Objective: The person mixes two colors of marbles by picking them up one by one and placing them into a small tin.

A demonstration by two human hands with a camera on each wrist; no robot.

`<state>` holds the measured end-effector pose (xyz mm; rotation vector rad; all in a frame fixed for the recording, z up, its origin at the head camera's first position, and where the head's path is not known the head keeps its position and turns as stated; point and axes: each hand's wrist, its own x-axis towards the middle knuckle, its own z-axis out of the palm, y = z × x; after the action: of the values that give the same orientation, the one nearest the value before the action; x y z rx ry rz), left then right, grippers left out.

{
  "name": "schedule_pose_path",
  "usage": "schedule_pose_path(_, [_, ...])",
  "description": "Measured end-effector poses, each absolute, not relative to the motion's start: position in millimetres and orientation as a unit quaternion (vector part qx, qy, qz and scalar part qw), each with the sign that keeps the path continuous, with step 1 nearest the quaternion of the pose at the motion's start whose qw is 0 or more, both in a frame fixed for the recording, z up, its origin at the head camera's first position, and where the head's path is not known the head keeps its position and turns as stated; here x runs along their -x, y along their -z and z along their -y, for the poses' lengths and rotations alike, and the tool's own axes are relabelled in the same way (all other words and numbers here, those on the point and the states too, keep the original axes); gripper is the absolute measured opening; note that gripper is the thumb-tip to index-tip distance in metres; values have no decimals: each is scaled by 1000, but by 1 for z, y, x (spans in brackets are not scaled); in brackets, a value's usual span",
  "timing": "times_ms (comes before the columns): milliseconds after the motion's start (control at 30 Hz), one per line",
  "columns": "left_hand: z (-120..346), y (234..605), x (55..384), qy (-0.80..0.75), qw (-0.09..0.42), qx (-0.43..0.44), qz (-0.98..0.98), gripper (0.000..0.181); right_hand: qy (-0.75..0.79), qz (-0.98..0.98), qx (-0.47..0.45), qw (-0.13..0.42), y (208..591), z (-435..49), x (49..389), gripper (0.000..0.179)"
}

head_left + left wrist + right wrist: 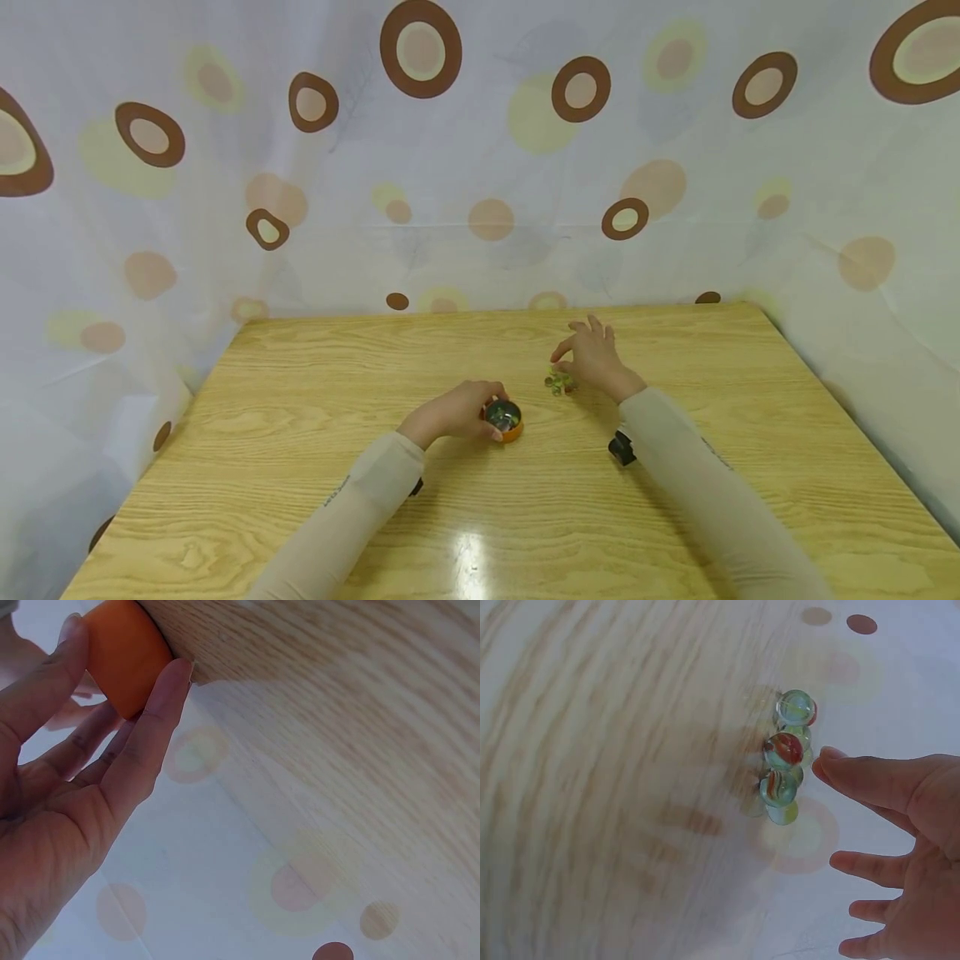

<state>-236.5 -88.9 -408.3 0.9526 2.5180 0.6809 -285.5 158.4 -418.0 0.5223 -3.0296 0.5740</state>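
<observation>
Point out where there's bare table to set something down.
Bare table runs left of the left sleeve and right of the right sleeve; another patch lies between both sleeves. It's crowded mid-table, where the left hand holds the orange bowl and the right hand hovers by the marbles.

Nothing legible: dark print (337, 492) on the left sleeve (386, 469) and right sleeve (662, 421) is too small.

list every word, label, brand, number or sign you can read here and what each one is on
No text can be read.
Left sleeve: dark marks, seemingly lettering, too small and blurred to read.
Right sleeve: similar marks, also unreadable.
Orange bowl and marbles: no lettering shows.
</observation>
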Motion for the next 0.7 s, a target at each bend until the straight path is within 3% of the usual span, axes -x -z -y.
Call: schedule_pose_path(700, [88, 407, 235, -237, 180, -330, -896, 43, -170, 971, -169, -3, 419, -155, 287, 8])
